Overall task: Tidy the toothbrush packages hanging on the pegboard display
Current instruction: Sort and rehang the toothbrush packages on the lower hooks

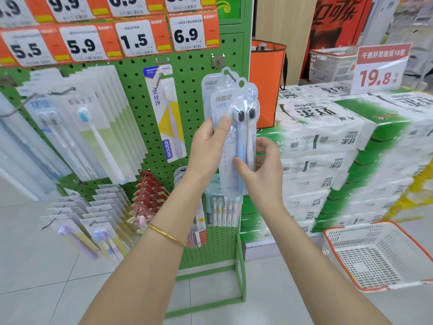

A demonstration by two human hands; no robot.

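Now both hands on the front toothbrush pack

Up at the right side of the green pegboard (194, 66), a clear toothbrush pack (243, 130) with two dark-bristled brushes hangs slightly tilted, its top hole at the tip of a metal hook (228, 72). Whether the hole is threaded on the hook cannot be told. The left hand (208, 146) grasps the pack's left edge, thumb pressed on the front. The right hand (262, 170) pinches the lower part, thumb on the front and fingers behind. A second pack (209, 90) of the same kind hangs just behind on that hook. More packs (100, 127) fill the hooks to the left, under orange price tags (186, 35). Wrapped tissue bundles (328, 137) are stacked to the right, with a basket (398, 233) on the floor.
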